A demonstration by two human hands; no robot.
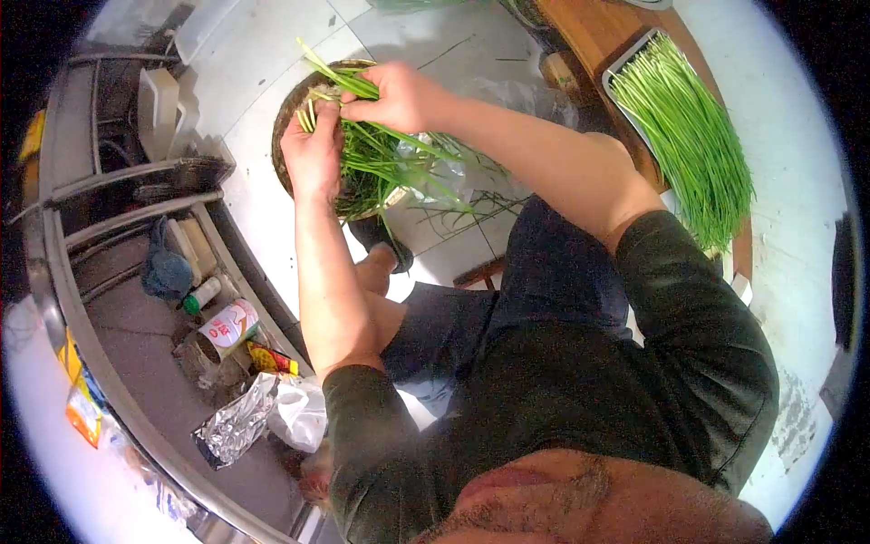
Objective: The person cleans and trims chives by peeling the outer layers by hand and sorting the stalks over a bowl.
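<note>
Long green stalks with pale ends run between my two hands, above a round basket on the floor that holds more dark greens. My left hand is closed round pale stalk ends at the basket's left side. Just to its upper right, my right hand grips a small bunch whose pale ends point up and left. The fingertips of both hands nearly meet. A metal tray on the wooden bench at the right bears a thick row of similar stalks, laid side by side.
Clear plastic and loose green leaves lie on the tiled floor right of the basket. A metal shelf at the left holds a can, crumpled foil and a white bag. The wooden bench borders the right.
</note>
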